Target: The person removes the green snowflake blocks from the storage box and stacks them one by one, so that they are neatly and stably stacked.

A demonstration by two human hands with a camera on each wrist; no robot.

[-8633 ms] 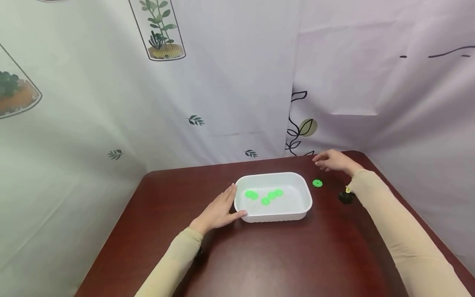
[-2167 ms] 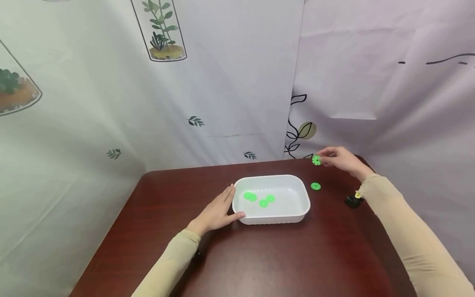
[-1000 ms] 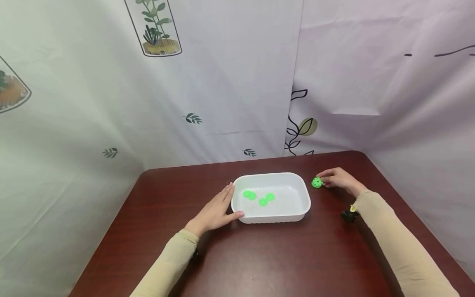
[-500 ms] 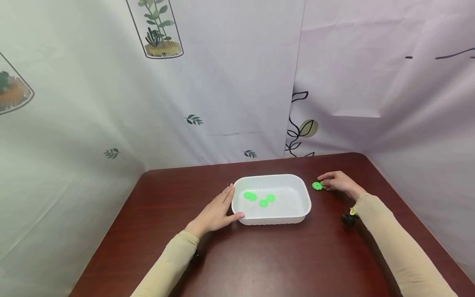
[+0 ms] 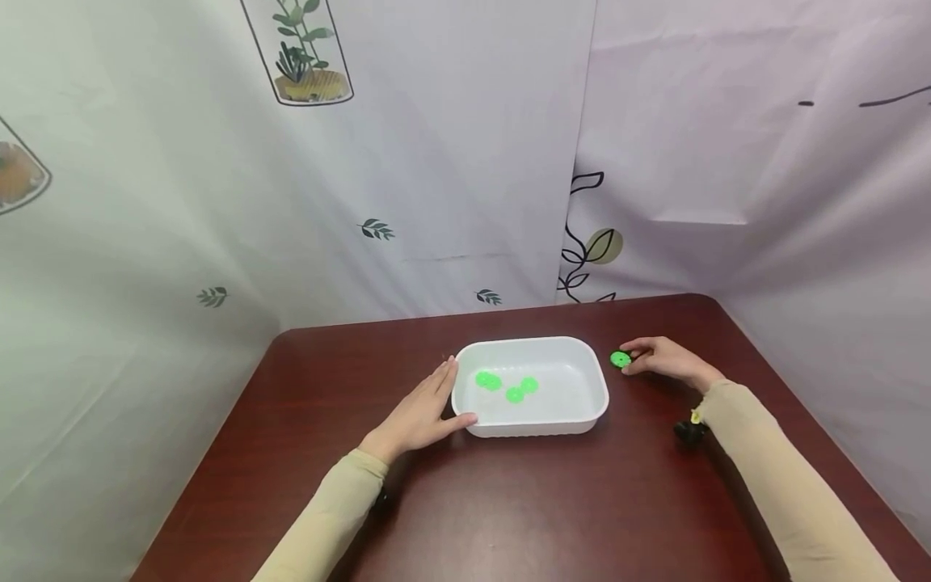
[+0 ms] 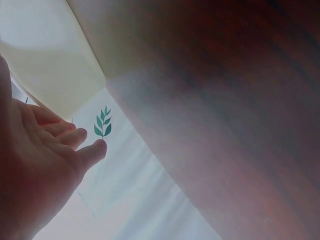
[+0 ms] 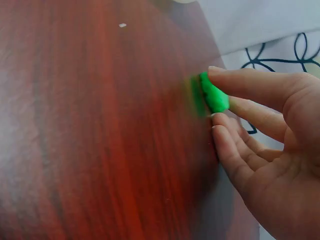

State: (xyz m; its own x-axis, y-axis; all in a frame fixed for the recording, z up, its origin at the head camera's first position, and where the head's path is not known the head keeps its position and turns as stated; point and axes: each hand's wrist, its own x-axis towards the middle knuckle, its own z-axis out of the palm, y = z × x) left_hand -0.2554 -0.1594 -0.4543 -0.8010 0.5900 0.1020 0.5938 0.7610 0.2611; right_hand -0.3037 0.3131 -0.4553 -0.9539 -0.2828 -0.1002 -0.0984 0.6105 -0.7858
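My left hand [image 5: 418, 416] rests with straight fingers along the left end of a white tray [image 5: 531, 430], thumb on its front corner. In the left wrist view the left hand [image 6: 47, 155] lies against the tray's pale wall [image 6: 55, 70]. Several green notched plastic discs [image 5: 489, 380] lie flat inside the tray. Right of it, my right hand [image 5: 669, 361] pinches the edges of a green disc stack [image 5: 619, 359] low at the table. Up close in the right wrist view, the green disc stack [image 7: 215, 95] sits between thumb and fingertips, partly hidden by them.
The dark red-brown table [image 5: 582, 509] ends at a patterned cloth backdrop [image 5: 436, 202] behind and at the sides. A black device [image 5: 688, 432] is under the right wrist. A tiny white scrap [image 7: 122, 25] shows on the tabletop.
One disc has left the tray. My right hand brought a disc down from behind onto the one on the table, then shifted its grip to the stack's edges. The left hand stayed at the tray.
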